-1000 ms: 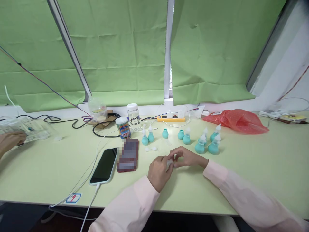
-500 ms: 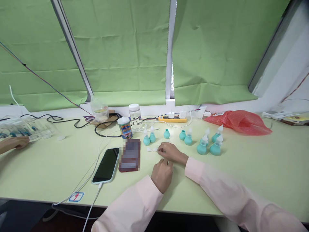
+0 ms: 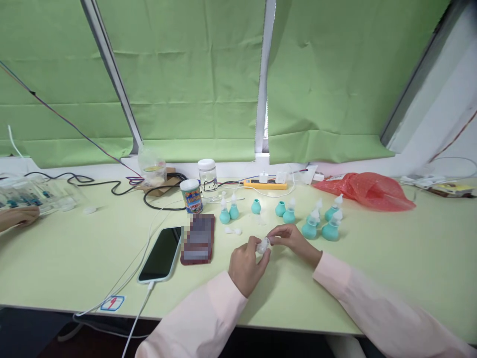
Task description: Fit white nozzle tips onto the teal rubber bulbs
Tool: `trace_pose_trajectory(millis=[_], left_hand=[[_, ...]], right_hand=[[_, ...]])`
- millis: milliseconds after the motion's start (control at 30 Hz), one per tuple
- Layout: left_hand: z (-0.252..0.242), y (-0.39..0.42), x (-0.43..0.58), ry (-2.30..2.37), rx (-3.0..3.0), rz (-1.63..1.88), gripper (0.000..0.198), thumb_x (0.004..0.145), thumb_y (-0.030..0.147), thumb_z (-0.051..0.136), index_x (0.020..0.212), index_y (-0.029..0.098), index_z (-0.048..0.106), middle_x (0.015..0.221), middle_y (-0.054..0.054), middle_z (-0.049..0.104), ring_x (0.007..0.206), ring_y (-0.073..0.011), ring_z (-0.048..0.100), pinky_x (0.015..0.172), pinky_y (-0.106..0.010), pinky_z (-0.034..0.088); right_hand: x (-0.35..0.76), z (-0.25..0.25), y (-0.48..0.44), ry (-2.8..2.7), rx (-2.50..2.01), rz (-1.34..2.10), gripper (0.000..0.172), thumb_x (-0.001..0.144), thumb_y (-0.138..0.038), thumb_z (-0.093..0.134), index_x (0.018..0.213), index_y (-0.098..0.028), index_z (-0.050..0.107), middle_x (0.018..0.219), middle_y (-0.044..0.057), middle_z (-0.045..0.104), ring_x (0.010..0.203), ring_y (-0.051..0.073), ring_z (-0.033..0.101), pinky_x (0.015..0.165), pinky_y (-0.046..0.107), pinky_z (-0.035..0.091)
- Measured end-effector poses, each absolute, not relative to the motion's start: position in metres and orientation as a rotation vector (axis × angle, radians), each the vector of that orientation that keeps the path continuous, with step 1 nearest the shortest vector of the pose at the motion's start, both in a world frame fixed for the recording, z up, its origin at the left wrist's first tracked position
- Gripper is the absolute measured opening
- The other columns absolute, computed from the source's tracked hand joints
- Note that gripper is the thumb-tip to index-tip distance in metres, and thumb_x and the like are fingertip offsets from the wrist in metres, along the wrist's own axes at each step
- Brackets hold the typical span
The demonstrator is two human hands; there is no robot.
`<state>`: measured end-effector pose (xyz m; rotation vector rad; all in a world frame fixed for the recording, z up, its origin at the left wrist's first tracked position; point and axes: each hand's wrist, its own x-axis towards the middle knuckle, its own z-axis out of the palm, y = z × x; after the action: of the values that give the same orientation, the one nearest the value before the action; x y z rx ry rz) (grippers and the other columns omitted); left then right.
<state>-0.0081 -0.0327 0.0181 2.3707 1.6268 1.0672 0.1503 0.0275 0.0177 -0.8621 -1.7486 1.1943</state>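
My left hand [image 3: 247, 264] pinches a small clear plastic part [image 3: 263, 245], rounded and cup-like, between thumb and fingers. My right hand [image 3: 292, 240] meets it from the right, its thumb and forefinger pressed together at the part's edge. Whatever those right fingertips grip is too small to make out. Just beyond my left hand lie small white tips [image 3: 233, 231]. A bare turquoise squeeze bulb [image 3: 256, 206] stands farther back, with another open bulb [image 3: 280, 209] to its right. Several turquoise bulbs with clear nozzles [image 3: 331, 230] stand upright right of my hands; two more [image 3: 224, 215] are to the left.
Two phones, one black-screened [image 3: 161, 254] and one in a dark red case [image 3: 198, 239], lie left of my hands. Behind them stand a printed can [image 3: 191, 197] and a clear jar [image 3: 207, 176]. A red plastic bag [image 3: 367, 191] lies back right. Another person's hand [image 3: 20, 217] rests far left.
My right hand has moved right, away from the white tips, to the clear part. My left hand has turned and opened up to show the clear part between its fingers.
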Motion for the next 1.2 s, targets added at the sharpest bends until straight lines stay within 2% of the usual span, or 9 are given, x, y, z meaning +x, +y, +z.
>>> trace_pose_trajectory(millis=[100, 267, 533, 733, 967, 1200], left_hand=[[0.016, -0.032, -0.007, 1.578, 2.359, 1.115, 0.017, 0.073, 0.031, 0.042, 0.084, 0.018, 0.044, 0.067, -0.003, 0.062, 0.062, -0.0162, 0.059, 0.056, -0.027, 0.046], [0.016, -0.032, -0.006, 1.533, 2.416, 1.155, 0.016, 0.074, 0.028, 0.042, 0.086, 0.018, 0.045, 0.067, -0.003, 0.062, 0.06, -0.016, 0.059, 0.054, -0.026, 0.046], [0.016, -0.031, -0.006, 1.507, 2.497, 1.149, 0.013, 0.074, 0.025, 0.042, 0.085, 0.018, 0.045, 0.066, -0.003, 0.061, 0.06, -0.0153, 0.058, 0.053, -0.025, 0.045], [0.015, -0.031, -0.006, 1.494, 2.504, 1.163, 0.013, 0.075, 0.026, 0.042, 0.085, 0.018, 0.044, 0.066, -0.003, 0.061, 0.059, -0.0155, 0.058, 0.053, -0.025, 0.045], [0.018, -0.032, -0.006, 1.496, 2.507, 1.183, 0.012, 0.075, 0.025, 0.041, 0.084, 0.017, 0.044, 0.066, -0.004, 0.061, 0.059, -0.0162, 0.058, 0.052, -0.026, 0.046], [0.014, -0.031, -0.008, 1.467, 2.506, 1.185, 0.011, 0.075, 0.022, 0.04, 0.086, 0.017, 0.043, 0.07, -0.004, 0.061, 0.063, -0.0158, 0.058, 0.054, -0.026, 0.046]], right_hand=[[0.156, 0.02, 0.018, -1.687, -0.842, 1.216, 0.011, 0.062, -0.024, 0.061, 0.07, -0.016, 0.063, 0.071, 0.005, 0.063, 0.065, 0.014, 0.056, 0.06, 0.027, 0.044], [0.152, 0.027, 0.01, -1.711, -0.739, 1.193, 0.008, 0.062, -0.02, 0.061, 0.07, -0.018, 0.064, 0.086, 0.006, 0.061, 0.082, 0.018, 0.055, 0.066, 0.03, 0.045], [0.147, 0.021, 0.007, -1.784, -0.748, 1.027, 0.012, 0.064, -0.02, 0.06, 0.075, -0.019, 0.065, 0.079, 0.006, 0.062, 0.075, 0.017, 0.056, 0.066, 0.032, 0.047], [0.145, 0.019, 0.006, -1.819, -0.725, 0.904, 0.014, 0.064, -0.02, 0.06, 0.077, -0.02, 0.064, 0.077, 0.005, 0.063, 0.073, 0.017, 0.055, 0.061, 0.031, 0.048], [0.143, 0.023, -0.001, -1.902, -0.652, 0.554, 0.019, 0.063, -0.016, 0.06, 0.081, -0.022, 0.063, 0.075, 0.004, 0.062, 0.07, 0.016, 0.053, 0.057, 0.031, 0.047], [0.142, 0.024, -0.005, -1.92, -0.711, 0.749, 0.016, 0.068, -0.018, 0.054, 0.083, -0.02, 0.06, 0.083, 0.006, 0.059, 0.08, 0.017, 0.053, 0.06, 0.029, 0.047]])
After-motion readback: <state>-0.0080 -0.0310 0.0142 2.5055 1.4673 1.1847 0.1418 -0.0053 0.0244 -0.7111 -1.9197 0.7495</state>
